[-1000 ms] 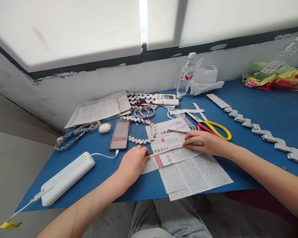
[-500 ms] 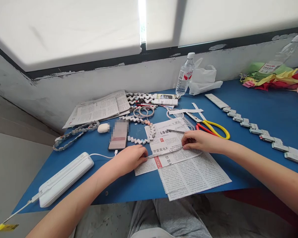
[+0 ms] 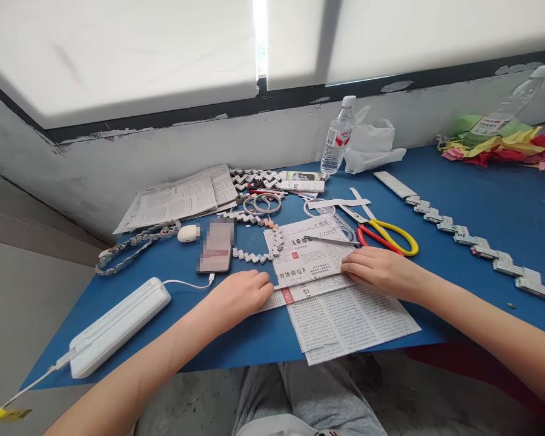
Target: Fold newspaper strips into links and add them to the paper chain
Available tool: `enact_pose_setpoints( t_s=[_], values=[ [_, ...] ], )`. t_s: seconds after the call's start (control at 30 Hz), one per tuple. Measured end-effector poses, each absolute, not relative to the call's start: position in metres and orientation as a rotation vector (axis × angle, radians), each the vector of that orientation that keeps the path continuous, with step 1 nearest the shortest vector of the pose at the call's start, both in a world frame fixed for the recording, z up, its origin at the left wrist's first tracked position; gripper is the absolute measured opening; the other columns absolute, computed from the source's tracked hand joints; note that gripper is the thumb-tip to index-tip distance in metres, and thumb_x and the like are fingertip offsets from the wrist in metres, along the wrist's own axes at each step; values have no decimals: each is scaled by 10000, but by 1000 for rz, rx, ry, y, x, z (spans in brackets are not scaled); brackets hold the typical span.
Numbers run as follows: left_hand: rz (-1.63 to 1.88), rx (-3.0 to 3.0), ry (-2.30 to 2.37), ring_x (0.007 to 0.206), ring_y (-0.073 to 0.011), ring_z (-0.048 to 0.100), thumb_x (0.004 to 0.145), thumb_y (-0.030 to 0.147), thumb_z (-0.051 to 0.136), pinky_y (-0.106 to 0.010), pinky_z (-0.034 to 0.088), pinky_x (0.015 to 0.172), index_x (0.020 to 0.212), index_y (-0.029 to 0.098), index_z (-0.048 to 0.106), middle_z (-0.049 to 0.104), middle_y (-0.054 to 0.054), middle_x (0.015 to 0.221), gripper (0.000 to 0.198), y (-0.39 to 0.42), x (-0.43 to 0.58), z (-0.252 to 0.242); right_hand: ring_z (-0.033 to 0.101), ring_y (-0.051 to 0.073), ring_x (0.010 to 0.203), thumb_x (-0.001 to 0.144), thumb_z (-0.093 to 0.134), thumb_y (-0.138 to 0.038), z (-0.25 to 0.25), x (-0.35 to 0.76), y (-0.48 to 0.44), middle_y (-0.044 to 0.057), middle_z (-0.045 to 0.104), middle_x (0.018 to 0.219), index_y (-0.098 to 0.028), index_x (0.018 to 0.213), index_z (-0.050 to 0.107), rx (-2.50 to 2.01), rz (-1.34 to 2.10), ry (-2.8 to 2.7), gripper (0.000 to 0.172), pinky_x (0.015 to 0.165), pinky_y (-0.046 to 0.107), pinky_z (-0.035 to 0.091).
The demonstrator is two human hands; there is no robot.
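A piece of newspaper (image 3: 306,257) with a crease running across it lies between my hands. My left hand (image 3: 245,297) is closed at the left end of the crease, its fingertips curled onto the paper. At the right end, my right hand (image 3: 376,270) has its fingers together, gripping the crease. Another newspaper sheet (image 3: 356,327) lies beneath, towards the table's front edge. A thin dark metal strip (image 3: 329,241) rests across the upper part of the paper. Just beyond my right hand are scissors with red and yellow handles (image 3: 393,233).
A phone (image 3: 215,248) on a cable and a white power strip (image 3: 120,327) are on the left. Folded paper chains (image 3: 476,239) lie on the right. Behind are tape rolls (image 3: 266,204), newspapers (image 3: 177,197), a water bottle (image 3: 338,139) and a plastic bag (image 3: 372,145).
My right hand has slid to the right along the crease, and its fingers lie flatter on the paper. My left hand has shifted slightly right.
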State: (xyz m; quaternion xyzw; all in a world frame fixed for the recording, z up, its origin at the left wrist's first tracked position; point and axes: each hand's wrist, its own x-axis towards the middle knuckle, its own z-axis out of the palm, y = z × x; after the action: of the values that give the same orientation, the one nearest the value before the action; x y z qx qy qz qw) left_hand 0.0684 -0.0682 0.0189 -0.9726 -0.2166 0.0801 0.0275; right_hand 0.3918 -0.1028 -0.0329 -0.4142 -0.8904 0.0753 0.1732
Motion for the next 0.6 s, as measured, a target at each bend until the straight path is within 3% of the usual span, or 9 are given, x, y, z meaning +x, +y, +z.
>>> enact_pose_setpoints(
  t_s=[0.13,0.3,0.47,0.6],
  values=[
    [251,-2971,-593,744,-197,550,866,1,439,-308,421,644,793,166,561,576,-76,850,218,-79,67,17,652,252,908,966,286,-219,-30,392,-113,131,706,971,-193,981,697,-1136,202,-2584,412,810,441,552],
    [249,-3013,-803,784,-199,574,906,118,447,-303,434,665,863,156,619,605,-81,887,180,-83,64,17,646,255,897,945,402,-382,-23,390,-115,122,682,992,-197,979,721,-1326,421,-2470,371,785,400,550],
    [82,-3140,-1243,828,-174,614,951,226,429,-263,439,672,922,202,656,633,-35,915,230,-73,64,15,627,251,858,883,465,-553,-20,385,-102,97,658,941,-213,844,696,-1539,727,-2207,412,741,380,530],
    [13,-3140,-1460,848,-174,625,917,241,499,-256,457,687,1025,206,622,623,-36,1026,167,-70,62,14,613,245,859,827,559,-525,-17,385,-93,83,650,967,-218,950,654,-1610,861,-2191,344,737,375,518]
  ],
)
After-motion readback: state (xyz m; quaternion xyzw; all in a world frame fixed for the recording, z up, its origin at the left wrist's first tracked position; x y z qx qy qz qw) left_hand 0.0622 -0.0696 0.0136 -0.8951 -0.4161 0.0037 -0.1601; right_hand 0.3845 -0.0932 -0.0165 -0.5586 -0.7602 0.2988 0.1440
